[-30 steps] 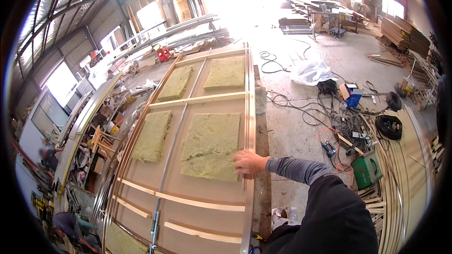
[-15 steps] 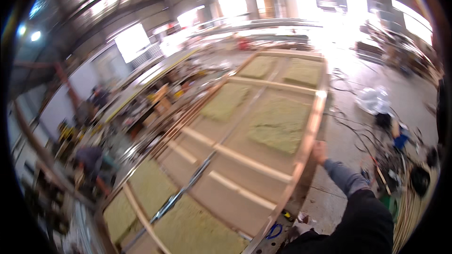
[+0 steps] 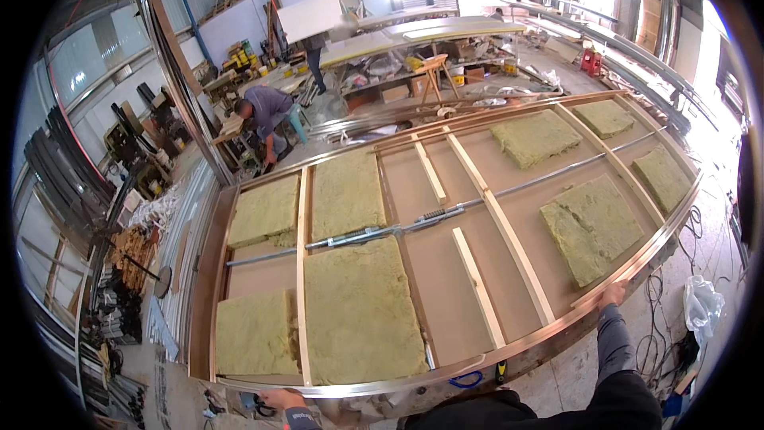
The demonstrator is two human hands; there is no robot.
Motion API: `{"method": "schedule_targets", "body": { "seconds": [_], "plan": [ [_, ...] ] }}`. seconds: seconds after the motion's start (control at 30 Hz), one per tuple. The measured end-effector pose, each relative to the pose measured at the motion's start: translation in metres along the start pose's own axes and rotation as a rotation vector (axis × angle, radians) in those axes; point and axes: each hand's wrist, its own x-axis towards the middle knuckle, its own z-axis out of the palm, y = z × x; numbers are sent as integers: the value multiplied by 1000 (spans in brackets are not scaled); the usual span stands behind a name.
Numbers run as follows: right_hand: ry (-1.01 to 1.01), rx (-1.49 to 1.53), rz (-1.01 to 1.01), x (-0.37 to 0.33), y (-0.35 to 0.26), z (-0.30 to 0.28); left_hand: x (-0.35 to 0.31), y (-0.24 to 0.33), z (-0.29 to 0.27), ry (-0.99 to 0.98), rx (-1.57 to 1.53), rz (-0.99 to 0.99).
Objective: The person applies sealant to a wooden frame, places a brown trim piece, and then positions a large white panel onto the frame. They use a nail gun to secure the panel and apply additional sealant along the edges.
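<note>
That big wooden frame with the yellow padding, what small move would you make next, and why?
Probably get the left hand onto the frame edge too. Only the right hand rests on its near rail, while the left sits low beside it, so both hands on would steady it.

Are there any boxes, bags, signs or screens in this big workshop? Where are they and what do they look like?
Cardboard boxes: brown, under the far workbench.
White board: flat rectangle, carried by a person at the back.
Plastic bag: clear and crumpled, on the floor at the right.
Signs or screens: none that I can make out.
</note>
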Motion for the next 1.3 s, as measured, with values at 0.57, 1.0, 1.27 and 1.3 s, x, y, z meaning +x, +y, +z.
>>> {"method": "schedule_targets", "body": {
  "seconds": [0.57,1.0,1.27,1.3],
  "plan": [
    [-38,46,-45,12,-26,-9,16,-1,2,-5,436,-118],
    [-91,135,173,24,3,12,41,15,-21,-174,2322,594],
    [-219,-1575,-808,81,-2,-35,38,-25,8,-191,2057,827],
    [-244,-1768,-944,84,-2,-34,49,-37,10,-61,1794,633]
  ]
}}
